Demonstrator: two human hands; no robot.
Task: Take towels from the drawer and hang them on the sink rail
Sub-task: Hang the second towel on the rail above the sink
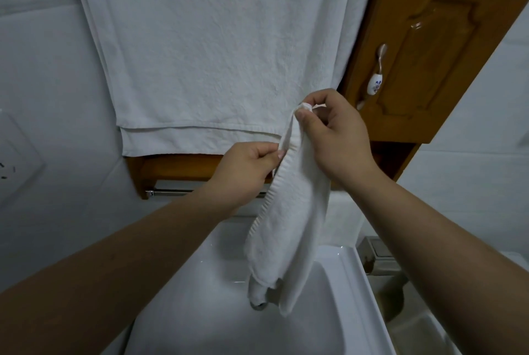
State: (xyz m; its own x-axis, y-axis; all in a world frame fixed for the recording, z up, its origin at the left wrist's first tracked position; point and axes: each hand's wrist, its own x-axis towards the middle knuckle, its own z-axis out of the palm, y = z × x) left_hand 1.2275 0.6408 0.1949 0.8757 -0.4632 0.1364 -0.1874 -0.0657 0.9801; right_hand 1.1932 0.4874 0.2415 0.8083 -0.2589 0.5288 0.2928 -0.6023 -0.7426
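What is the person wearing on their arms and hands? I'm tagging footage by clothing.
Nothing shows. Both forearms are bare up to the frame edge, with no sleeves in view. The left hand and right hand have no gloves, rings, watch or bracelet. Fingernails look short and unpainted.

A single head-worn, wide-angle view looks forward and down from close range over a white sink (352,283). Both forearms reach in from the bottom corners toward the centre. A large hanging towel (217,48) fills the top, with straight edges bowed by the lens.
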